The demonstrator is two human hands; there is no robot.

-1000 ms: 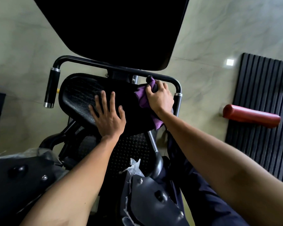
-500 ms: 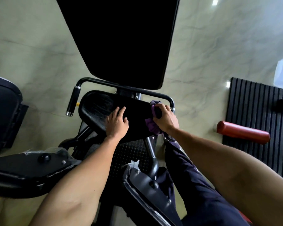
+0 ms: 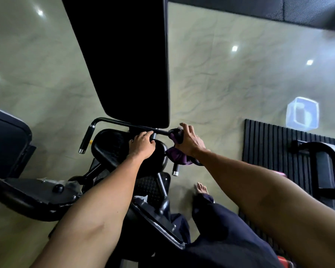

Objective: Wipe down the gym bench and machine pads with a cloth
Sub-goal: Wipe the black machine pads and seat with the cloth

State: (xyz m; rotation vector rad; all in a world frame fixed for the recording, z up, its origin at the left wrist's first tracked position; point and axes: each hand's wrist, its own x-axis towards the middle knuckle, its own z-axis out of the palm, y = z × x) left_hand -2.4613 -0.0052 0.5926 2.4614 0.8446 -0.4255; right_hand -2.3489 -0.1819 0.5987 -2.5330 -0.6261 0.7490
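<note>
Our right hand (image 3: 190, 141) grips the purple cloth (image 3: 177, 156) on the handlebar (image 3: 86, 138) end, just beside the seat pad (image 3: 108, 144). Our left hand (image 3: 142, 145) rests on that pad, fingers bent; gripping or not, we cannot tell.

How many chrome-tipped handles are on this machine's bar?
2. The left handle stands bare beside the seat pad; the right handle pokes out below the purple cloth, its upper part covered.

The floor (image 3: 220, 84) (glossy tile) bears the machine (image 3: 108, 147) and a ribbed mat (image 3: 269, 147).
</note>
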